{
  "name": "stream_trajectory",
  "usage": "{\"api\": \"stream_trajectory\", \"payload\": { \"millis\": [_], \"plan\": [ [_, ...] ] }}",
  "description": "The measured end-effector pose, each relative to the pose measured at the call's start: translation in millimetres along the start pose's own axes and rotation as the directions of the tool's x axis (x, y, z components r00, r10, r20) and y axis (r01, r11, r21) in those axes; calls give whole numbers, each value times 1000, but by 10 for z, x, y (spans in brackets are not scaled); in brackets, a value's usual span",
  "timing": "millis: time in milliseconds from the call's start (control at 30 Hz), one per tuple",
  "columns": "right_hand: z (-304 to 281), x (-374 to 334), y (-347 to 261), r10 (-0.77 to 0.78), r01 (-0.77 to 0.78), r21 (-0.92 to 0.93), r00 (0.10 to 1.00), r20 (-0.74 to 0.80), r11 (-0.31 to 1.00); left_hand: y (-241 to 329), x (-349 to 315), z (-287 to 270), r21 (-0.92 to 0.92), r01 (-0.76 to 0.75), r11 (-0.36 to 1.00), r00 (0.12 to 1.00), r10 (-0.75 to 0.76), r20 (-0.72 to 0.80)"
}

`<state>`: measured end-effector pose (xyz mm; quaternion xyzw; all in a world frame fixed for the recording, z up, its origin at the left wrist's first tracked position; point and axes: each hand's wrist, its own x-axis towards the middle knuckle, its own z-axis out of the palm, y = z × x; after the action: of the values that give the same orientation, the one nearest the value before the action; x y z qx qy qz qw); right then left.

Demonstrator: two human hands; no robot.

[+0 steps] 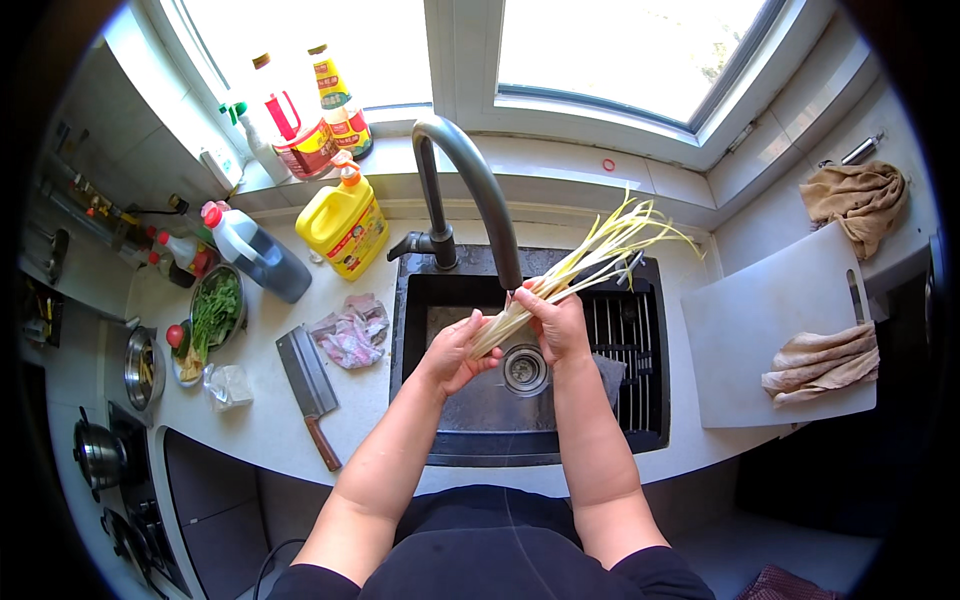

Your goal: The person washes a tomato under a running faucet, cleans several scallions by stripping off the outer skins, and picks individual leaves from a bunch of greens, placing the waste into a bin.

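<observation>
- Over the dark sink [480,425], under the tap's spout [470,175], our left hand [455,355] has its grip closed round the pale root ends of the yellow chive bunch [590,260]; our right hand [555,320] clasps the stalks just above.
- We judge a firm hold with the stalks fanned loosely serves best here.
- On the bench [260,420], a metal bowl [215,310] holds leafy greens; the yellow jug [345,225] stands capped.
</observation>
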<state>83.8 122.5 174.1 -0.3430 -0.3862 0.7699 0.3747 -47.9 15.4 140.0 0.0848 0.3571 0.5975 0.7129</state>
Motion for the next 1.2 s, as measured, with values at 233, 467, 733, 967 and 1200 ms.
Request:
{"api": "stream_trajectory", "payload": {
  "millis": [233, 467, 733, 967, 1200],
  "plan": [
    [-94, 45, 61, -6, 6, 38, 1000, -2, 999, -7, -69, 0, 99, -70, 993, 997, 67, 28],
    [25, -34, 210, 16, -16, 68, 1000, 6, 998, -67, -31, -167, 559, 23, 829, 962, 133, -237],
    [236, -216, 561, 39, -30, 110, 996, -80, 994, -137, -87, -119, 928, -249, 277, 884, 456, 102],
    [82, -63, 483, 195, -136, 445, 977, -91, 885, -106, -193, -366, 980, -61, 189, 963, 270, 8],
    [217, -133, 690, 191, -174, 343, 982, -15, 923, -122, -82, -78, 963, -269, 32, 817, 537, 210]
  ]
}}
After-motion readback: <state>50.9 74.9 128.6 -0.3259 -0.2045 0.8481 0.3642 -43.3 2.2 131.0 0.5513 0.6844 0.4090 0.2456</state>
